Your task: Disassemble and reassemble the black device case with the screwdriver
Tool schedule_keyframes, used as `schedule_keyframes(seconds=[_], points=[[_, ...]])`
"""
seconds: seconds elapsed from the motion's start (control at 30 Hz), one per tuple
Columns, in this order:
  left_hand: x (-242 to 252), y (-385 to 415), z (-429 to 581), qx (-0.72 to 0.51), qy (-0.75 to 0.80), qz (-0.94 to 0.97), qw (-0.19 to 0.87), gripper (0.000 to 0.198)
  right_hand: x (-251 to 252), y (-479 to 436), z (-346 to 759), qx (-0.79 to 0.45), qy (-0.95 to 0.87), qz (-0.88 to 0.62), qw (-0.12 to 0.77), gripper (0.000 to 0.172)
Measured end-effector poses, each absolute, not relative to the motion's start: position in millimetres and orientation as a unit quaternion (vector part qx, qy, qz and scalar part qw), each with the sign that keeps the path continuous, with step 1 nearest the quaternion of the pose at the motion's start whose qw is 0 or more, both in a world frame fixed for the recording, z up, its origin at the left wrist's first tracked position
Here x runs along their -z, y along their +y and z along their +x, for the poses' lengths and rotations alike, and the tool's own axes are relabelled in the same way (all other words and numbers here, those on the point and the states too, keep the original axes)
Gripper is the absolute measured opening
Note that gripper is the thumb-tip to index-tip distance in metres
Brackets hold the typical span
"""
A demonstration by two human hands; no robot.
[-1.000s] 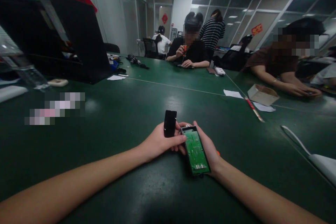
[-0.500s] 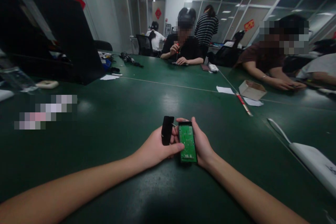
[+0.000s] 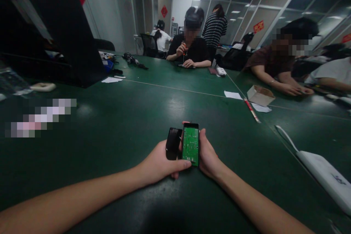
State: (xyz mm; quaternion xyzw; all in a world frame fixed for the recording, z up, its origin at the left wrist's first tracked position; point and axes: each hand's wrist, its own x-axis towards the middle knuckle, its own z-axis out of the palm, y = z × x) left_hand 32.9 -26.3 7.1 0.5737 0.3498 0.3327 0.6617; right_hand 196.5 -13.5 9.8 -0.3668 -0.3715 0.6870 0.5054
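My left hand (image 3: 156, 164) is closed around a small black cover (image 3: 172, 144), tilted between thumb and fingers. Its thumb reaches across to the lower end of a green circuit board (image 3: 191, 144). The board sits in a narrow black case (image 3: 191, 125) held upright in front of me. On the case's right side, my right hand (image 3: 210, 153) supports it, with the thumb raised beside the edge and some fingertips showing behind the top left. The remaining right fingers are hidden behind the case.
A white power-bank-like block (image 3: 323, 175) with a strap lies at right on the green table (image 3: 123, 113). Beyond are a small open box (image 3: 260, 95), paper (image 3: 233, 95) and a red-and-white strip (image 3: 251, 110). A person opposite (image 3: 189, 47) holds a screwdriver (image 3: 184, 49). A black panel (image 3: 63, 36) stands left.
The case has shifted slightly left and up, and the cover has dropped a little. My left thumb has slid down to the board's lower end. The right thumb now stands off the case.
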Motion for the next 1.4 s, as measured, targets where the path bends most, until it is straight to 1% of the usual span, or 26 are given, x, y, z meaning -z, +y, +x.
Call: schedule_keyframes(seconds=[0.07,0.2,0.27,0.43,0.53,0.67,0.7,0.8,0.93,1.03,1.17,1.4], points=[[-5.8,-25.0,32.6,-0.34,0.354,0.57,0.659,0.039,-7.7,-13.6,196.3,-0.686,-0.371,-0.37,0.504,0.074],[-6.8,-23.1,33.1,-0.342,0.37,0.59,0.631,0.041,-4.7,-11.7,196.4,-0.693,-0.363,-0.361,0.508,0.067],[-9.2,-21.6,32.8,-0.348,0.384,0.61,0.6,0.04,-4.7,-10.7,196.3,-0.696,-0.362,-0.347,0.513,0.066],[-14.3,-17.4,29.1,-0.397,0.41,0.701,0.428,0.037,-7.2,-10.2,195.8,-0.677,-0.354,-0.357,0.537,0.074],[-14.0,-17.2,25.9,-0.4,0.396,0.735,0.379,0.036,-6.7,-10.6,195.9,-0.668,-0.355,-0.366,0.542,0.077],[-8.0,-20.0,20.9,-0.404,0.305,0.825,0.252,0.016,-1.6,-10.9,196.7,-0.647,-0.368,-0.387,0.544,0.073],[-5.9,-20.8,19.6,-0.4,0.272,0.847,0.222,0.016,-0.1,-11.0,196.7,-0.641,-0.371,-0.393,0.544,0.071],[-1.9,-22.3,16.2,-0.374,0.215,0.886,0.169,0.027,2.5,-11.7,195.9,-0.621,-0.377,-0.413,0.549,0.062],[-4.7,-17.7,10.7,-0.346,0.23,0.899,0.14,0.031,-1.8,-12.1,193.4,-0.633,-0.343,-0.405,0.564,0.05],[-6.8,-7.3,2.7,-0.37,0.257,0.884,0.127,0.026,-9.0,-13.0,193.3,-0.658,-0.349,-0.345,0.572,0.041],[-3.5,7.5,-9.3,-0.39,0.25,0.878,0.122,0.024,-14.9,-15.2,195.7,-0.665,-0.383,-0.299,0.567,0.044],[5.2,12.3,-10.6,-0.393,0.235,0.876,0.151,0.025,-11.5,-15.7,194.5,-0.645,-0.406,-0.314,0.566,0.044]])
